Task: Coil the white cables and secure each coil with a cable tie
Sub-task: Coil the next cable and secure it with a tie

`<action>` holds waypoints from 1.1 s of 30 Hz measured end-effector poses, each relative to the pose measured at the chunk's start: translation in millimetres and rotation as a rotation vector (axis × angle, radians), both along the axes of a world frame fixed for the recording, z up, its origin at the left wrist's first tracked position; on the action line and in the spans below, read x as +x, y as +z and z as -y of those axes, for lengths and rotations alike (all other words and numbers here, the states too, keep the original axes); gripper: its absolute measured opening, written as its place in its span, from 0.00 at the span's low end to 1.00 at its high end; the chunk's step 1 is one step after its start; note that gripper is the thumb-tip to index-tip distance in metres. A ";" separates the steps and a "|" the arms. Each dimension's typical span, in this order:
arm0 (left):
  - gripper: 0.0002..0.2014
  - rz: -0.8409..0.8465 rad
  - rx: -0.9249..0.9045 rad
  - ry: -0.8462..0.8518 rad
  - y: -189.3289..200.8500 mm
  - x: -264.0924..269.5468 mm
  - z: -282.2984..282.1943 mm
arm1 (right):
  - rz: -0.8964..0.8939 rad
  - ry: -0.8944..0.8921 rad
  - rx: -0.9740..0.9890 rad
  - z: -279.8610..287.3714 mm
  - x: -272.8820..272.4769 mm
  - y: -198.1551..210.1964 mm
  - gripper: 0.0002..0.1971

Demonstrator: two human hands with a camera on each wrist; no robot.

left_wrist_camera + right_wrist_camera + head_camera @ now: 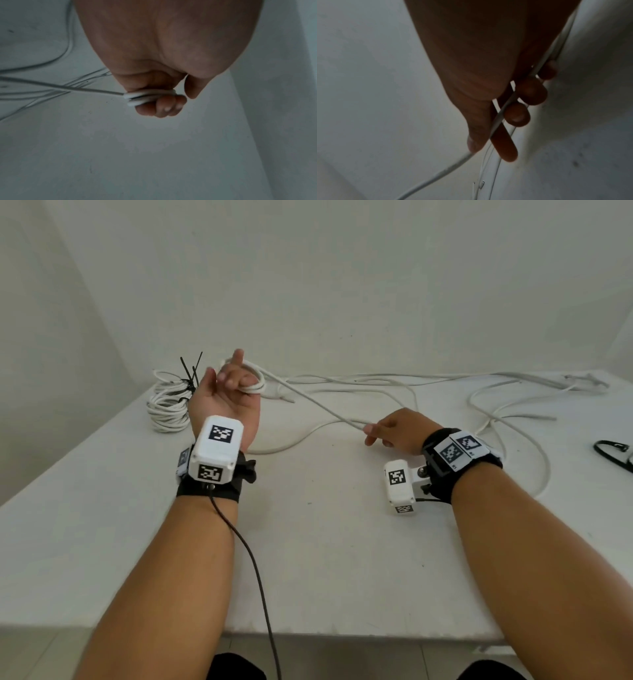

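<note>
My left hand [228,392] is raised palm-up at the table's far left, its fingers curled through a small coil of white cable [255,380]; the left wrist view shows the coil [147,97] gripped under the curled fingers. One strand of the white cable [322,407] runs taut from that coil to my right hand [394,431], which pinches it between thumb and fingers; the right wrist view shows the cable [503,111] passing between them. More loose cable [479,392] sprawls across the back of the table.
A finished white coil [169,405] bound with black cable ties [190,374] lies at the far left corner. A black item [613,453] lies at the right edge. The white table [308,559] meets a white wall behind.
</note>
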State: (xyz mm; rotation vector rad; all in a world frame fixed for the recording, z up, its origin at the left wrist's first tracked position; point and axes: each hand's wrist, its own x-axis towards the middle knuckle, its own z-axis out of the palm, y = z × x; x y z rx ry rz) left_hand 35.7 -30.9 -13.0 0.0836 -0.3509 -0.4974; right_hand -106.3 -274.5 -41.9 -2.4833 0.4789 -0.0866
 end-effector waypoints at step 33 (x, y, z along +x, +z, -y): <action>0.16 0.884 1.147 0.017 -8.8 -62.9 42.1 | 0.821 -0.068 0.513 -12.6 -7.5 25.5 0.11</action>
